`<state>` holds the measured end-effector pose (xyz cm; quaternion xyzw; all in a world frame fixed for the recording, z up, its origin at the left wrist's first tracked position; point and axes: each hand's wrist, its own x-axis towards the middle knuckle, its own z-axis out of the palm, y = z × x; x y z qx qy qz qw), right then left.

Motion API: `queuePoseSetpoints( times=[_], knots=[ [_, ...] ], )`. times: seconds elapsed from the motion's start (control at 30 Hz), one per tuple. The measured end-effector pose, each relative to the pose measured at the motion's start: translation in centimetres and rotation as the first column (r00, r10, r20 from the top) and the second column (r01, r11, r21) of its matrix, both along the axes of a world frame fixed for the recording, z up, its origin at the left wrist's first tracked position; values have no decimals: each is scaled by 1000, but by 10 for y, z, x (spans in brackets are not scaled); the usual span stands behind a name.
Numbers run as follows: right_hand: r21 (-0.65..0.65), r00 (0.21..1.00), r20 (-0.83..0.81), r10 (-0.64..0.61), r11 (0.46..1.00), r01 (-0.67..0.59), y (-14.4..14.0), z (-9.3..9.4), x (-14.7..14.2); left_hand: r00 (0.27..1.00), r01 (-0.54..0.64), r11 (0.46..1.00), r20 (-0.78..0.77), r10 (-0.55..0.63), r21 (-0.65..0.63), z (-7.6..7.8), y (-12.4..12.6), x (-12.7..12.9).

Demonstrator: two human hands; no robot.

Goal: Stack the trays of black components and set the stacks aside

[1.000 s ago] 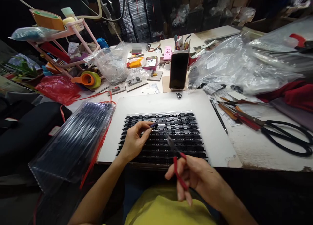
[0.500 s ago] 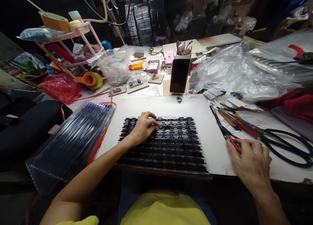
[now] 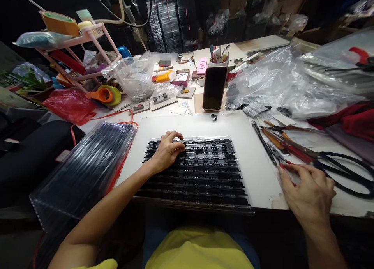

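Note:
A clear plastic tray [image 3: 247, 206] filled with rows of small black plastic parts [image 3: 201, 175] lies in front of me. My left hand [image 3: 168, 151] rests over its upper left rows, thumb and forefinger pinched together at the parts. What lies between those fingertips is too small to make out. On the right, my right hand [image 3: 309, 187] is curled around the handles of red-handled pliers [image 3: 277, 153], whose jaws point away from me on the table. The palm hides part of the handles.
Large black-handled scissors [image 3: 344, 171] and a black pen-like tool [image 3: 263, 142] lie near the right hand. A phone [image 3: 215, 89] stands behind the tray. Wrapped stacked trays [image 3: 84, 171] lie left, plastic bags [image 3: 269, 82] at back right, a pink rack [image 3: 96, 39] at back left.
My right hand has shifted a little to the right with the pliers, away from the pen-like tool. My left hand has moved slightly left over the tray.

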<state>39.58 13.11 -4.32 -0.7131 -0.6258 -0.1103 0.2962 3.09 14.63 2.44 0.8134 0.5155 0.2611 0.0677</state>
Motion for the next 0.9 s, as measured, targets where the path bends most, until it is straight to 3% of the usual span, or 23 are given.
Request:
queuePoseSetpoints(
  times=[0.2,0.37,0.57,0.9],
  knots=[
    [-10,999,-31,-28,1000,28,-1,1,-1,992,94,995,-88,-92,18,-3,3,5],
    [-6,997,-71,-27,1000,27,-2,1,-3,994,73,997,-80,-73,-8,-5,3,6],
    [6,999,-52,-11,1000,11,-2,0,0,989,67,998,-132,-68,-17,3,-4,-1],
    [19,1000,-10,-15,1000,15,-1,-3,4,892,33,996,-447,-64,-78,10,-32,0]
  ],
)
